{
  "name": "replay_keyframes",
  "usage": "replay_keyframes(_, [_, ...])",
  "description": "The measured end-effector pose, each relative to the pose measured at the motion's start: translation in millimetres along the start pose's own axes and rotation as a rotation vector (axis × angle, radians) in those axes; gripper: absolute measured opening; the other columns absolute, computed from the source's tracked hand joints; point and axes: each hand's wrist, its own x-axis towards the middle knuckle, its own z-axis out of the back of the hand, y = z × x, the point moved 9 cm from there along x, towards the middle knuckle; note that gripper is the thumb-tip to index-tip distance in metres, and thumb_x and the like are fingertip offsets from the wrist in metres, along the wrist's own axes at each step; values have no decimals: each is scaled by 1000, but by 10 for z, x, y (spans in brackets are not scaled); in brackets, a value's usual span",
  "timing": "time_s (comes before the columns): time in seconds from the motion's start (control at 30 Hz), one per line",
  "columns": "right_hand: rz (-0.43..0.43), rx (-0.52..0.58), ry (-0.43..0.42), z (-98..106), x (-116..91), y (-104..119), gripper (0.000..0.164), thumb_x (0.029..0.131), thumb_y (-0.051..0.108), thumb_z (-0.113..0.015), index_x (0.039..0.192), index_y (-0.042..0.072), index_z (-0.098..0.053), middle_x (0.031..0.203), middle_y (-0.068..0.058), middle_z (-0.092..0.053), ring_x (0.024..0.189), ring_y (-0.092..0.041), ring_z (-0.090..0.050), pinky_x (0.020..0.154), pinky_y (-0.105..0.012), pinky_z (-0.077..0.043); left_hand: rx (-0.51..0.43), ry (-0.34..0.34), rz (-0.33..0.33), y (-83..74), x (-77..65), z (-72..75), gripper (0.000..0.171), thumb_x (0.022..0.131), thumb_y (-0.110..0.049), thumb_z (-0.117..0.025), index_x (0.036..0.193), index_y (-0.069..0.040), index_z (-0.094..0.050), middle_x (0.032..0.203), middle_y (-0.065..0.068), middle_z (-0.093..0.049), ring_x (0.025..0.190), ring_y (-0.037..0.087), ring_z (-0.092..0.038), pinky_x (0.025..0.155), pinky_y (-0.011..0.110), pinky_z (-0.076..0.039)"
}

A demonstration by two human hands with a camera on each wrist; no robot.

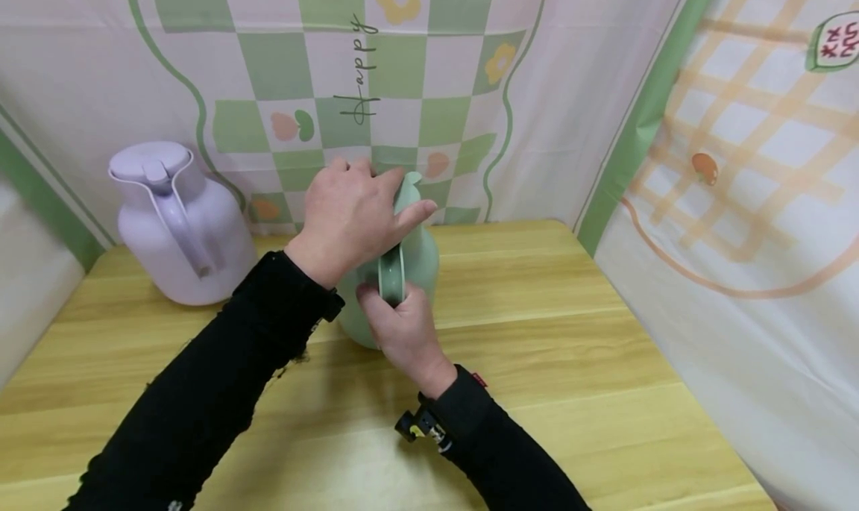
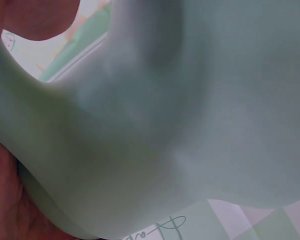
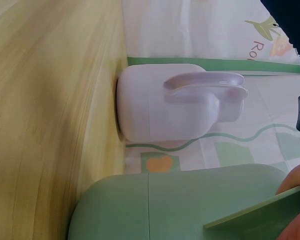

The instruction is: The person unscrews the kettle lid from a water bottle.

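A pale green thermos jug (image 1: 423, 261) stands on the wooden table, its handle facing me. My right hand (image 1: 408, 333) grips the lower part of that handle, with the thumb on the left side. Over the jug's top lies my left hand (image 1: 349, 212), holding it with fingers on the far side and thumb on the right; most of the lid is hidden under it. Close up in the left wrist view, the green jug's neck (image 2: 140, 140) fills the picture between fingers and palm. The right wrist view shows the green body (image 3: 125, 205) low in the frame.
A lavender thermos jug (image 1: 194, 235) with its lid on stands at the back left of the wooden table (image 1: 537, 362). A printed cloth (image 1: 456, 63) with green checks hangs right behind the table. Another cloth wall (image 1: 738, 160) runs along the right side.
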Motion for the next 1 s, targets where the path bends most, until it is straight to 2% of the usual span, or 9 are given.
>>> replay_keyframes(0.1, [-4,-2,-2,2,0,-3,46,99,27,-52,58,15,-34,45,-3,-32,38,-22,-29,45,-33,-27,31,4,0,-14,-15,19,79,92,-74,-30,139,-17,-57,93,20,-63,90,37,-55,77,45,-46])
replay_keyframes(0.3, [-5,16,-1,7,4,-7,46,100,26,-52,59,15,-34,45,-4,-31,37,-22,-29,44,-33,-27,74,-78,-29,-54,-78,115,72,94,-70,-34,122,-11,-66,69,14,-52,72,36,-52,59,44,-44])
replay_keyframes(0.5, [-10,12,-5,13,6,3,45,99,26,-52,59,15,-35,46,-5,-32,38,-23,-30,43,-33,-28,97,-66,-19,-65,-126,157,67,94,-68,-36,107,-8,-63,64,11,-43,71,36,-49,54,43,-42])
replay_keyframes(0.6, [-7,8,-7,14,8,4,45,100,27,-52,59,15,-36,46,-4,-32,37,-23,-31,42,-33,-28,95,-69,-21,-70,-153,182,66,93,-67,-39,108,-7,-65,63,12,-44,71,36,-51,54,43,-44])
replay_keyframes(0.8, [0,5,-9,16,11,3,44,100,26,-51,60,14,-36,46,-5,-33,37,-22,-31,43,-33,-28,98,-73,-17,-56,-207,225,71,93,-67,-42,123,-7,-65,69,16,-53,77,36,-55,59,46,-47])
replay_keyframes(1.0, [-3,-6,-20,17,13,15,43,99,24,-53,61,11,-37,46,-5,-34,38,-23,-34,44,-31,-30,110,-98,-35,-54,-252,279,68,93,-63,-46,120,-4,-66,66,15,-51,73,37,-55,57,45,-46])
